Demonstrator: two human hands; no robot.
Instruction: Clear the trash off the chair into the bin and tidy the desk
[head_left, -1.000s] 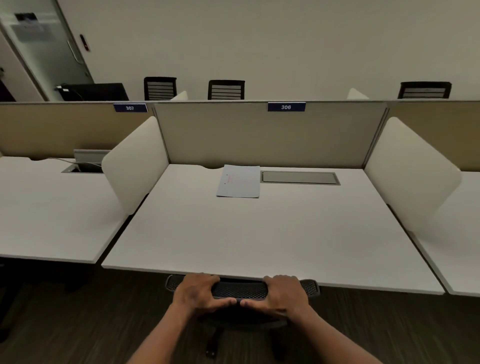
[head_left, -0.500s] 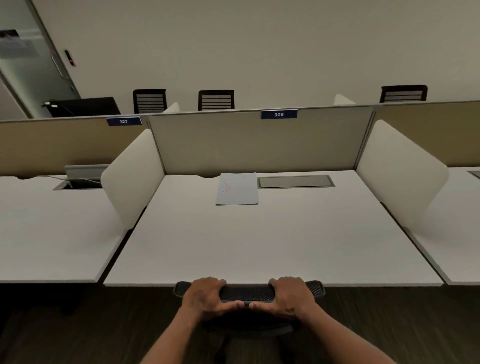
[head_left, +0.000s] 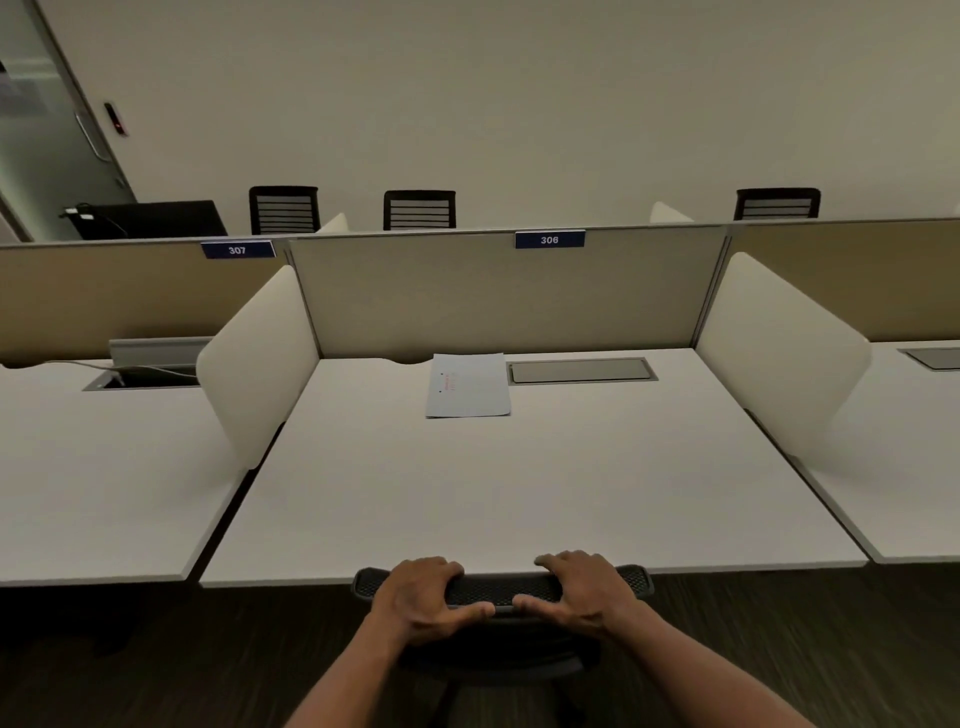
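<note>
My left hand and right hand grip the chair, tucking it under the desk; next, straighten the paper at twelve o'clock.

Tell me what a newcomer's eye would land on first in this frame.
First, the two hands at the bottom centre: the left hand and right hand both grip the top edge of a black mesh chair back pushed against the near edge of the white desk. Next, a single sheet of paper lying flat at the far side of the desk, just left of the closed cable hatch, under the blue 306 label.
</note>
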